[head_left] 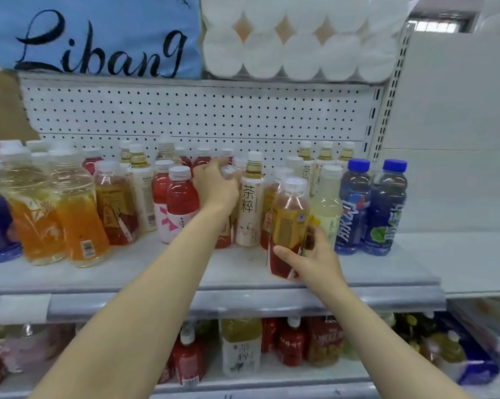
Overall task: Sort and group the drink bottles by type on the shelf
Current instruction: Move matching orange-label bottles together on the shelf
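Observation:
Mixed drink bottles stand on the white shelf (pixel 228 272). My left hand (pixel 215 187) grips the top of a bottle with a red-and-gold label (pixel 223 237) in the middle row, beside a white tea bottle (pixel 250 205). My right hand (pixel 309 256) holds the lower part of a yellow-and-red labelled tea bottle (pixel 289 223) near the shelf's front edge, tilted slightly. Red drink bottles (pixel 181 194) stand left of my left hand. Orange juice bottles (pixel 76 214) are at the left, two blue bottles (pixel 369 208) at the right.
A pegboard back panel (pixel 199 113) closes the shelf behind. Above sit a blue printed pack (pixel 99 36) and toilet paper rolls (pixel 297 38). The lower shelf (pixel 271 372) holds more assorted bottles. A white side panel (pixel 456 139) bounds the right.

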{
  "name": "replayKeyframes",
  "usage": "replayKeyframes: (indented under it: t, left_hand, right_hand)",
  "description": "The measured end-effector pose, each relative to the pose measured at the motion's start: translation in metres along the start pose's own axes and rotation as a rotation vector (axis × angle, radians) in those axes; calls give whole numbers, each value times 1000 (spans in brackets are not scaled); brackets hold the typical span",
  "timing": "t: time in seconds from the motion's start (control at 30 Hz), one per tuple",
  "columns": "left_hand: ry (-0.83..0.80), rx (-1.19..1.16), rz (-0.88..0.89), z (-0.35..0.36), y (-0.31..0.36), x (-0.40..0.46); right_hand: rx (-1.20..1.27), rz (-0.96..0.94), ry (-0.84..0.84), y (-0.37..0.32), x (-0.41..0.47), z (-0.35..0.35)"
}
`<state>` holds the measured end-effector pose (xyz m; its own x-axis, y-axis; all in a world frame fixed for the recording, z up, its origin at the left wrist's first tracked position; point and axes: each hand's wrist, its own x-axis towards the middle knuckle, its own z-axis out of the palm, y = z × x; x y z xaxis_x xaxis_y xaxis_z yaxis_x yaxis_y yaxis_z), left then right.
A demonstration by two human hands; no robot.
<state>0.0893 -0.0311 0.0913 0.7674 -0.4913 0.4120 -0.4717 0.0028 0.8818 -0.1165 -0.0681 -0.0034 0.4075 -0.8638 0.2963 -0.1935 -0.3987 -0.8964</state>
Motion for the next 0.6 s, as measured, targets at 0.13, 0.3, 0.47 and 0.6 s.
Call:
replayKeyframes:
  t: [0.13,0.3,0.47,0.6]
  left_hand:
    - [16,-70,84,-15,-2,-17]
    - [-89,-156,103,-33,-1,-41]
    - [-261,-261,-66,-34,-14,-69]
    - [-357,-268,-84,-32,-42,-86]
  right_hand:
    - [-24,-22,-2,3,1,0]
    - [-96,-22,32,12,3,4]
    - [-98,-23,-1,12,1,1]
    - [31,22,-125,11,-2,-5]
